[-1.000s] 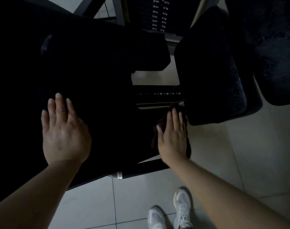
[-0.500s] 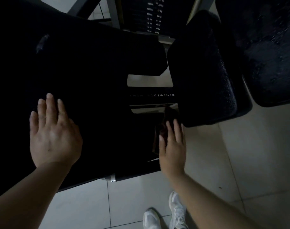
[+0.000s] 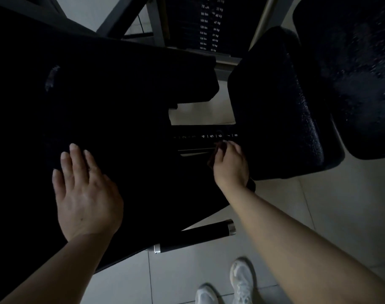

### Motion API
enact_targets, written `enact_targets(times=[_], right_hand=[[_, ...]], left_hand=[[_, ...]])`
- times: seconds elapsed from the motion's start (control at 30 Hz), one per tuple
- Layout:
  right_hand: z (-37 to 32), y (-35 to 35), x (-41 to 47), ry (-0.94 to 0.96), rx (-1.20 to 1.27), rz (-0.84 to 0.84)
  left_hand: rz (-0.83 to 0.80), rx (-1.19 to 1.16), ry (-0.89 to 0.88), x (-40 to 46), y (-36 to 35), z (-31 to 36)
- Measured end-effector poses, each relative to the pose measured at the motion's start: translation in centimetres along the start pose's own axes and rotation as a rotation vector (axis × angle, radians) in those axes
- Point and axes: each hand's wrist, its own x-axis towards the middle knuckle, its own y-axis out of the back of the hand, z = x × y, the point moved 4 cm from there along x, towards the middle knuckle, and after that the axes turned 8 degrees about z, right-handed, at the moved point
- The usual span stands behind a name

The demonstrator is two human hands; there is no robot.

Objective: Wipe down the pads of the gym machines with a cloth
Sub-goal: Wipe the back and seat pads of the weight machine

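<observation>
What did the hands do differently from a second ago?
The right hand slid forward with the dark cloth, from the near edge of the big pad up to the numbered scale. Its fingers, flat on the cloth before, now curl round it in a grip. The left hand stayed flat on the big pad, and the smaller pad to the right did not move.

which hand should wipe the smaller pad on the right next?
Right, likely. The right hand already grips the cloth and sits against the smaller pad. The left hand lies flat and bare on the large pad, farther away.
</observation>
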Motion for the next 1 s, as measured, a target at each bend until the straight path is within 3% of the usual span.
enact_targets(times=[0.13,0.27,0.37,0.53,0.73,0.87,0.93,1.0], right_hand=[[0.4,0.1,-1.1,0.060,0.058,0.112],[1.6,0.0,-6.2,0.113,0.034,0.251],[1.4,-0.2,-11.3,0.125,0.145,0.326],[-0.7,-1.1,-15.8,0.158,0.312,0.296],[-0.4,-0.7,-12.0,0.148,0.287,0.244],[-1.7,-0.7,-10.6,0.032,0.326,0.285],[-3.3,-1.0,-12.9,0.096,0.347,0.271],[-5.7,-1.2,-16.3,0.295,0.367,0.194]], left_hand=[[-0.028,-0.011,0.010,0.1,0.1,0.1],[-0.055,0.016,-0.062,0.7,0.2,0.0],[-0.047,0.003,-0.090,0.9,0.2,-0.1],[-0.037,-0.033,-0.102,0.9,0.2,-0.3],[-0.042,-0.057,-0.060,0.5,0.0,-0.2],[-0.043,-0.072,-0.006,0.3,-0.1,0.1],[-0.054,-0.097,-0.019,0.4,0.0,-0.1],[-0.068,-0.147,-0.059,0.5,0.4,-0.7]])
